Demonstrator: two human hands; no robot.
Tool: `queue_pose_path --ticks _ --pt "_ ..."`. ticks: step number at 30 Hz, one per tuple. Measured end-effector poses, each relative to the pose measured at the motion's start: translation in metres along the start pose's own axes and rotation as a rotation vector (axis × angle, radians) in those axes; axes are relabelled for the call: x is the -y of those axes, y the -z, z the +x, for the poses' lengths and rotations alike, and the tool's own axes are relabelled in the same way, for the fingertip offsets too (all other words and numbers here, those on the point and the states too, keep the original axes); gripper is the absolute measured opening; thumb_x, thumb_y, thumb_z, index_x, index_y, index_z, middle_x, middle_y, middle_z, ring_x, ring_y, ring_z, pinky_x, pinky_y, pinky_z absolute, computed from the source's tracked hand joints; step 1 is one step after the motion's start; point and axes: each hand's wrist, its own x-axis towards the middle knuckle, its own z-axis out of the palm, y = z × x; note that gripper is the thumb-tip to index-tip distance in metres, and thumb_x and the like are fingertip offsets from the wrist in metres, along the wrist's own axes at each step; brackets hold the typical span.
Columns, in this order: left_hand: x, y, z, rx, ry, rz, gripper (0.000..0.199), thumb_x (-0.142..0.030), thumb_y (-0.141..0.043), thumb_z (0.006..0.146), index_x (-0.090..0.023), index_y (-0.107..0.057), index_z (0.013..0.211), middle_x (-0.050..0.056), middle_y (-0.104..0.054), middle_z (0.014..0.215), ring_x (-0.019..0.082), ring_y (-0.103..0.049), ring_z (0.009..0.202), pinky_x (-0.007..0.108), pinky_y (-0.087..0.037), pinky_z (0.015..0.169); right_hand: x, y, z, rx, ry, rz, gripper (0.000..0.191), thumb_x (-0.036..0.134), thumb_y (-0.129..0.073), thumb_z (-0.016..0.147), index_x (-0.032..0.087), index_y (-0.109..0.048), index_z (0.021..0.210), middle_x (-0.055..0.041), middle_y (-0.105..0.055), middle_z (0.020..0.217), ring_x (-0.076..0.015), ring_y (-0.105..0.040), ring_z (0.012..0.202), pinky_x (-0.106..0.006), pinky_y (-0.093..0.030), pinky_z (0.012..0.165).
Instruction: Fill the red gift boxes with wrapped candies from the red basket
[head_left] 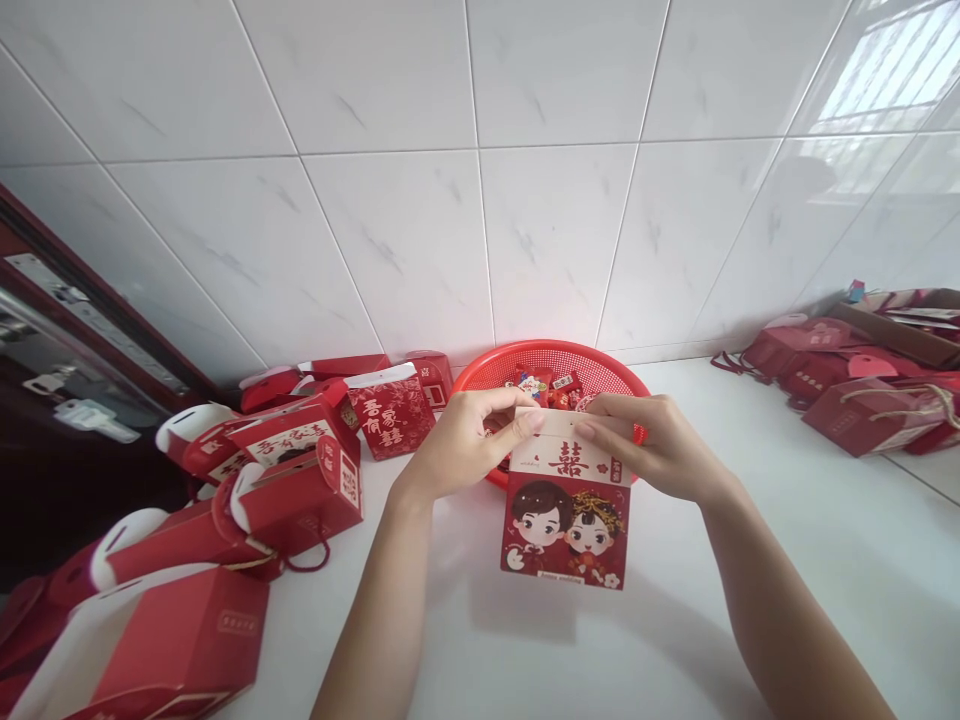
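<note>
A red and white wedding candy box (564,520) hangs between my two hands, its printed face with two cartoon figures turned towards me. My left hand (480,435) pinches the pale top edge on the left, thumb in front. On the right, my right hand (649,440) grips the same edge with thumb and fingers. Behind the box stands a red plastic basket (480,365), partly hidden by it and by my hands. Small wrapped candies (551,388) show inside the basket.
Several red gift boxes (300,500) crowd the left of the white counter (487,640), near a dark door frame with keys (82,405). Flattened red boxes with cords (847,400) are piled at the right. A tiled wall (390,230) rises behind.
</note>
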Motion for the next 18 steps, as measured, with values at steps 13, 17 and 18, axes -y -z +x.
queue_pose_path --ticks 13,17,18 --pt "-0.0036 0.0033 -0.0036 0.026 0.003 -0.008 0.025 -0.038 -0.06 0.096 -0.018 -0.068 0.085 -0.001 -0.064 0.077 0.014 -0.058 0.074 0.023 -0.046 0.07 0.0026 0.0007 -0.0022 0.015 -0.022 0.052 0.042 0.036 -0.053 0.1 0.021 -0.036 0.065 0.0044 -0.04 0.06 -0.0084 -0.035 0.053 -0.024 -0.028 0.047" --pt "-0.0044 0.0057 -0.0067 0.03 -0.009 -0.033 0.021 -0.036 -0.061 0.096 -0.018 -0.071 0.089 0.001 -0.069 0.084 0.015 -0.061 0.079 0.023 -0.048 0.071 0.0056 0.0028 -0.0035 0.005 -0.039 0.056 0.042 0.036 -0.053 0.1 0.02 -0.036 0.065 0.0044 -0.039 0.06 -0.0085 -0.034 0.054 -0.024 -0.028 0.048" --pt "-0.0046 0.0062 -0.0075 0.029 -0.008 -0.032 0.02 -0.035 -0.062 0.096 -0.018 -0.071 0.089 0.001 -0.069 0.085 0.016 -0.062 0.08 0.024 -0.049 0.072 0.0063 0.0033 -0.0038 0.003 -0.038 0.054 0.042 0.036 -0.053 0.1 0.021 -0.035 0.065 0.0046 -0.038 0.06 -0.0085 -0.033 0.054 -0.024 -0.028 0.048"
